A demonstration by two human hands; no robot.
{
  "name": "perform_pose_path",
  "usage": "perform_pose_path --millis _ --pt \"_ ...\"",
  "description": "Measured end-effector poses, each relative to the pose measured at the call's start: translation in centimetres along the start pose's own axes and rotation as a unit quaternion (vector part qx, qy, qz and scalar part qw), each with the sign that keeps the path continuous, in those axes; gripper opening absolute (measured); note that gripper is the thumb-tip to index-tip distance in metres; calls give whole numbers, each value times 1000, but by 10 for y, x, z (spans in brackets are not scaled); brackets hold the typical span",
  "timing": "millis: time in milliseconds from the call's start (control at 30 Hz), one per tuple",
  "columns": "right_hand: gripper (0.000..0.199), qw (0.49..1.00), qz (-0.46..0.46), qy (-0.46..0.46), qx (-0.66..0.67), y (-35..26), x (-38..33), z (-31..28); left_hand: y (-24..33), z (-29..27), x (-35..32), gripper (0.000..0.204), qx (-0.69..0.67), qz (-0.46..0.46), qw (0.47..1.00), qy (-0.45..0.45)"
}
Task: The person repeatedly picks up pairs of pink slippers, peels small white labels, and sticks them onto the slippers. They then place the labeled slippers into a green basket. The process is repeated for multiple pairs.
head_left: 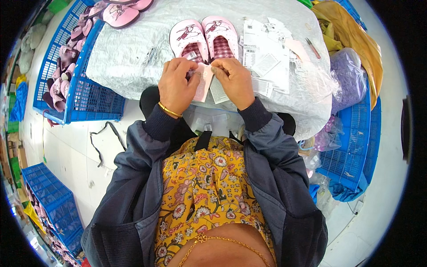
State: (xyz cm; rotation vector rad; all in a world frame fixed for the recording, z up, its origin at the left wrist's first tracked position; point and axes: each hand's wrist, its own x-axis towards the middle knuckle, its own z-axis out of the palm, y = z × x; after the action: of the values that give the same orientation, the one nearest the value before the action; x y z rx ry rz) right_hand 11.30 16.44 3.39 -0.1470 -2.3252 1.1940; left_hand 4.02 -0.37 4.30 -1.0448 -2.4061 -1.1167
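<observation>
A pair of pink slippers sits side by side, toes away from me: the left slipper point(186, 35) and the right slipper point(218, 31) have a dark drawing on top and a plaid lining. At their heels, my left hand point(179, 84) is closed, with thumb and fingers pinching near a pink card tag point(203, 83). My right hand point(234, 81) pinches at the tag's upper edge. Below its fingers hangs a whitish printed card point(218, 92). The fingertips partly hide how the two cards are joined.
The work surface is a bundle wrapped in clear plastic point(129, 53). Printed paper labels point(267, 58) and a small pair of snips point(313, 48) lie on its right. More slippers point(122, 14) sit at the far left. Blue crates point(95, 95) flank both sides.
</observation>
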Motion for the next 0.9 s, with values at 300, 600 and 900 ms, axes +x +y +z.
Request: perform_pose_path --millis 300,600,900 --pt "13 1000 -10 6 -16 5 0 4 -14 12 21 16 -68 31 993 -87" --pt "13 1000 -3 3 -13 4 0 2 -21 7 35 12 -40 51 987 -145" --pt "11 1000 21 -15 11 2 2 1 -24 9 33 17 -28 43 987 -150"
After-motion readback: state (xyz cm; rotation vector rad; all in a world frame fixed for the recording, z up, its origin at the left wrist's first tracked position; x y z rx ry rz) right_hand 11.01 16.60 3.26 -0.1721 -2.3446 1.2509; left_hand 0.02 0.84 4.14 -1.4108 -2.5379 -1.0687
